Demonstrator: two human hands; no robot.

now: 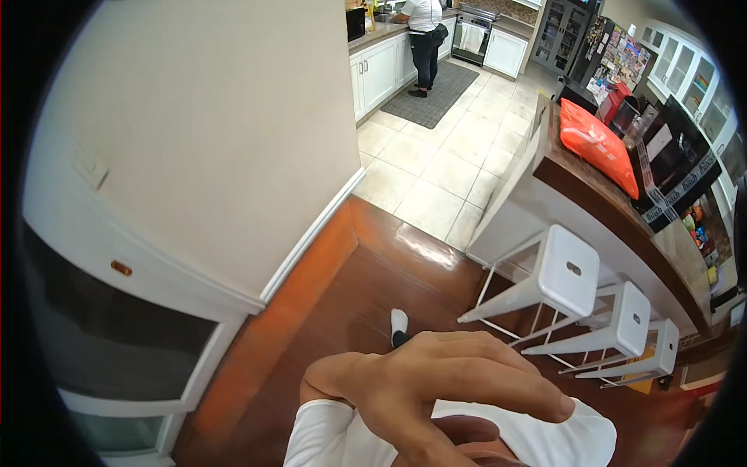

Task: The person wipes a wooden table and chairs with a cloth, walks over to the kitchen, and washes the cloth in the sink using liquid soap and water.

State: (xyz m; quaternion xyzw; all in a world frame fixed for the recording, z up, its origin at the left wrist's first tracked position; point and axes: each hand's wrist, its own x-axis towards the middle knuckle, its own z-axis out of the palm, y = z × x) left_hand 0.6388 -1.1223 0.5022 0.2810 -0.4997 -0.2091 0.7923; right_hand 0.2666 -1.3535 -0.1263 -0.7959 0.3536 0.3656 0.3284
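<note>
My left hand (436, 381) is close to the camera at the bottom middle, back upward, its fingers reaching right and slightly bent. Nothing shows in its grasp. Beneath it, parts of my right hand (471, 430) show in shadow; its fingers are mostly hidden, so I cannot tell how they are held. Whether the two hands touch is unclear. White sleeves (537, 428) surround both. Beyond my left hand, a foot in a white sock (399, 321) stands on the brown floor (311, 342).
White stools (572, 272) line the counter (545, 167) at right, which carries an orange package (599, 144) and a black taped box (677, 179). A wall (233, 140) rises at left. Further off, a person (424, 47) stands on a grey mat (436, 97) by white cabinets (380, 74).
</note>
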